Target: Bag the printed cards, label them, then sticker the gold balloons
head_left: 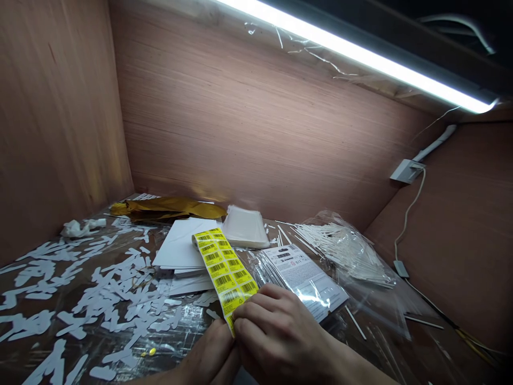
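Both hands [248, 337], held narrow, low over a plastic-covered bench [180, 334], with a yellow barcode label strip [224, 270] gripped firmly at its lower end, kept taut and flat, draped across a stack of white card [178, 246], just beside a clear-bagged label packet [300, 278].

Wood-grain walls [240, 117] (three) under a bright strip light [356, 51].

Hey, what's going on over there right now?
Right hand pinching lower end of yellow barcode label strip; left hand just below. Plastic-bagged printed card alongside.
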Demonstrator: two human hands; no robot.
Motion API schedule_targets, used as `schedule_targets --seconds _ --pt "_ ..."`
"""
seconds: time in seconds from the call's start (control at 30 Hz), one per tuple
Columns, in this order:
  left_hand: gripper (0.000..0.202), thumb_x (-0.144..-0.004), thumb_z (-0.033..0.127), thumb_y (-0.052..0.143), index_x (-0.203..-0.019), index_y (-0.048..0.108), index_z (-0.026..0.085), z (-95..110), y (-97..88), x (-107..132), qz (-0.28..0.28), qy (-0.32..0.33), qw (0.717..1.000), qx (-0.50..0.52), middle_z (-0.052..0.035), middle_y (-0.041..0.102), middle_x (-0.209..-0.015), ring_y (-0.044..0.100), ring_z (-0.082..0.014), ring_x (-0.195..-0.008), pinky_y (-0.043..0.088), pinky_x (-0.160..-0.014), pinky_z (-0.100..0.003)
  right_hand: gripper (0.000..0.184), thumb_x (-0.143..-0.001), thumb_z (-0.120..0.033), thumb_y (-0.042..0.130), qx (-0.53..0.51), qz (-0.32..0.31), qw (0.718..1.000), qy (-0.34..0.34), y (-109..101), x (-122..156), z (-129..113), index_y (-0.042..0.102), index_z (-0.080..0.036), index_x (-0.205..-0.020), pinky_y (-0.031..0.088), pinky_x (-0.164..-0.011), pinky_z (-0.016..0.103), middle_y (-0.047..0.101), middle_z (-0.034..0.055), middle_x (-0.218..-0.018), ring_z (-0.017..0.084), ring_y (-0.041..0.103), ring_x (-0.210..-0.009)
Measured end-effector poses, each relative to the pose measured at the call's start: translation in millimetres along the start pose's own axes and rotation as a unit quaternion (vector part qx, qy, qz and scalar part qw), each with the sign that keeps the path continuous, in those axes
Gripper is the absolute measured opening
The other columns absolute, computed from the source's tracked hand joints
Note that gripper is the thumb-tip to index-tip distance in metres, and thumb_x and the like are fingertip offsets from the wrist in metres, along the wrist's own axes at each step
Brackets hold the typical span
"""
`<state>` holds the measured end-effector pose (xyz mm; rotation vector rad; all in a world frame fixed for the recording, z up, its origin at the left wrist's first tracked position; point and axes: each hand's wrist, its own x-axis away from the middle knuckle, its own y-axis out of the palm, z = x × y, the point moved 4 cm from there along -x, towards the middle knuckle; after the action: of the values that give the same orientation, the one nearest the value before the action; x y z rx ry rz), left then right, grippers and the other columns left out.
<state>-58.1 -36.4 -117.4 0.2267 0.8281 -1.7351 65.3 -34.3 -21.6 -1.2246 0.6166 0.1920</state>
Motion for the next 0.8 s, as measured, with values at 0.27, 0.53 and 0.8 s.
schedule_targets --seconds 0.27,0.53,0.8 --pt "0.037 -0.105 0.034 0.045 -0.084 0.072 0.019 18 -11.3 -4 0.003 -0.004 1.0 -0.008 -0.005 0.074 -0.079 0.066 -0.0182 -0.07 0.055 -0.068 -0.023 0.02 -0.097 -0.014 0.053 -0.017 -0.022 0.999 0.033 -12 4 2 0.058 -0.018 -0.078 0.04 -0.064 0.032 0.069 0.0011 -0.079 0.014 0.057 -0.066" --pt "0.033 -0.099 0.033 0.059 -0.071 0.059 0.016 -3 -3.5 -5 0.016 -0.05 0.998 0.025 0.0048 0.047 -0.062 0.043 -0.0084 -0.055 0.034 -0.05 -0.017 0.023 -0.102 -0.013 0.049 -0.021 -0.029 0.997 0.064 -11 9 10 0.065 -0.017 -0.086 0.045 -0.069 0.032 0.072 0.0035 -0.08 0.016 0.064 -0.071" --pt "0.035 -0.102 0.019 0.049 -0.068 0.043 0.02 7 -7.6 -3 0.029 0.055 0.998 -0.012 0.0073 0.037 -0.058 0.037 -0.0063 -0.047 0.027 -0.045 -0.019 0.016 -0.101 -0.01 0.055 -0.043 0.0 0.996 0.072 -21 13 16 0.07 -0.014 -0.098 0.051 -0.072 0.032 0.077 0.0051 -0.09 0.018 0.071 -0.081"
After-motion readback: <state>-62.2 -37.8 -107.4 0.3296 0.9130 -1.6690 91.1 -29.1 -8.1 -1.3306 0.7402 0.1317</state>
